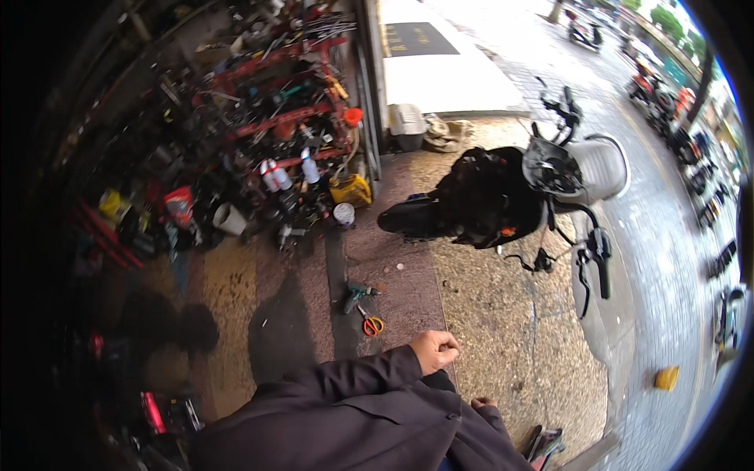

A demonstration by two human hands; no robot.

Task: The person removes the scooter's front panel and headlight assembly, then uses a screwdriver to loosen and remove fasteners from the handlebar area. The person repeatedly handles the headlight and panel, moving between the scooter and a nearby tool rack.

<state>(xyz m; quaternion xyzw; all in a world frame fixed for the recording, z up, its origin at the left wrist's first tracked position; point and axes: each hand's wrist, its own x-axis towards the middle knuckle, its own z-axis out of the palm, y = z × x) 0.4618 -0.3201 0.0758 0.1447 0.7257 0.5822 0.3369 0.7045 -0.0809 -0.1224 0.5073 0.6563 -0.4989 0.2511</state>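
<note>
My left hand (434,350) is in the lower middle, in front of my dark jacket, its fingers curled inward; whatever they may hold is hidden. My right hand (483,403) shows only in part at the right side of my body, with curled fingers. On the floor beyond my left hand lie orange-handled scissors (374,325) and a teal-and-black power drill (357,293). A black scooter (479,196) with a pale front panel stands beyond them.
At upper left, a red rack (279,122) is crowded with tools, bottles and a yellow jug (349,188). A pale step (440,74) leads to the paved street, lined with parked scooters (675,133). A yellow object (666,377) sits at lower right.
</note>
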